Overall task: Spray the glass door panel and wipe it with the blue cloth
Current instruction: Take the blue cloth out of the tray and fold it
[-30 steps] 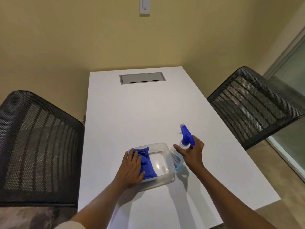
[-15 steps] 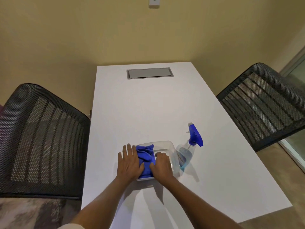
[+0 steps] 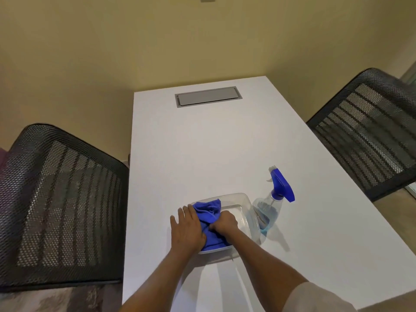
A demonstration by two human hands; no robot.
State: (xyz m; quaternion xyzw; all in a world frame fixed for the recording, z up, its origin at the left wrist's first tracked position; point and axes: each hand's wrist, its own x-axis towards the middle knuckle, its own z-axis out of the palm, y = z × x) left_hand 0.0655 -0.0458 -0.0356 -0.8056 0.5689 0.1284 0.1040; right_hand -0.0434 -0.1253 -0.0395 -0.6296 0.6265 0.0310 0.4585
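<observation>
The blue cloth (image 3: pixel 208 211) lies bunched in a clear plastic tub (image 3: pixel 246 210) near the front of the white table (image 3: pixel 213 149). My left hand (image 3: pixel 186 230) rests flat on the cloth's left side and the tub's edge, fingers spread. My right hand (image 3: pixel 225 224) is curled into the cloth's middle, fingers closed on the fabric. A clear spray bottle (image 3: pixel 267 210) with a blue trigger head (image 3: pixel 282 188) stands just right of the tub, untouched. A sliver of the glass door panel (image 3: pixel 410 73) shows at the far right edge.
Black mesh chairs stand on both sides of the table, one at the left (image 3: pixel 60 206) and one at the right (image 3: pixel 369 136). A grey cable hatch (image 3: pixel 208 96) is set into the table's far end. The yellow wall is behind.
My right hand left the spray bottle, moved left into the tub and closed on the cloth. The bottle stays standing on the table. My left hand stayed on the cloth.
</observation>
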